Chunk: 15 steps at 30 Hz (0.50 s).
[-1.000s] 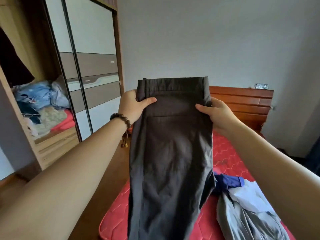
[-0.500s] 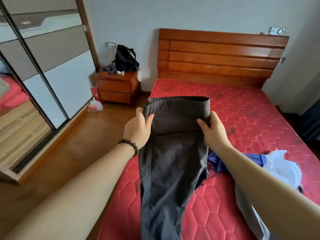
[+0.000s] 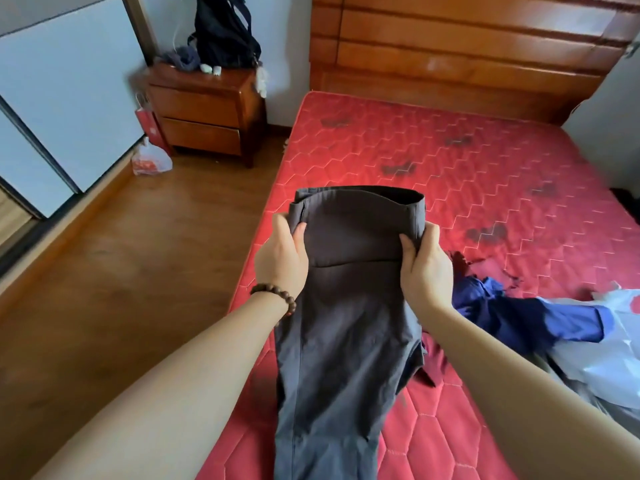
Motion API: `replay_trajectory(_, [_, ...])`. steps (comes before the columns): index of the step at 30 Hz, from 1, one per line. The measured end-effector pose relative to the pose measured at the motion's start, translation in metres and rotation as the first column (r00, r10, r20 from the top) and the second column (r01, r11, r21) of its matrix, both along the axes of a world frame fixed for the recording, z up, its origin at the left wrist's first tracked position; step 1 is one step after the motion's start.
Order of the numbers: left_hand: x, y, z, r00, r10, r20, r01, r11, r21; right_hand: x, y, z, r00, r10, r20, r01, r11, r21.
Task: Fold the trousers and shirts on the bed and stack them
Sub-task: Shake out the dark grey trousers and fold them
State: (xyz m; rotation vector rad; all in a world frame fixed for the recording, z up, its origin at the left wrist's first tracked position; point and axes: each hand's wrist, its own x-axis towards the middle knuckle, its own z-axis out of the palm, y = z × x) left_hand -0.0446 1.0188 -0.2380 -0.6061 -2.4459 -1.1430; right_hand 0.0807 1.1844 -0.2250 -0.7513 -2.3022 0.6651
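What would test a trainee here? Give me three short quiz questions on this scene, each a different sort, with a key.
1. True or false: both hands grip the dark trousers at the waistband.
2. Which wrist wears the bead bracelet? A left, B right.
3. Fill in: the blue shirt lies on the red ____.

Key: 1 true: left hand and right hand each hold a side. 2 A. 3 mattress.

Both hands, left and right, gripped the dark trousers at the waistband above the red bed, legs hanging down.
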Motion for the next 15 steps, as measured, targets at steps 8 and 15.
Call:
replay_trajectory(8, [-0.102, 0.071, -0.089, 0.987, 0.007, 0.160, 0.007, 0.996, -0.089, -0.101, 0.082, -0.080, 0.975, -0.002, 0.221, 0.022, 0.996, -0.086])
replay_trajectory(15, [-0.110, 0.065, -0.218, 0.810, 0.113, 0.575, 0.278, 0.790, -0.547, -0.097, 0.125, -0.190, 0.692, 0.161, 0.703, -0.021, 0.979, -0.204])
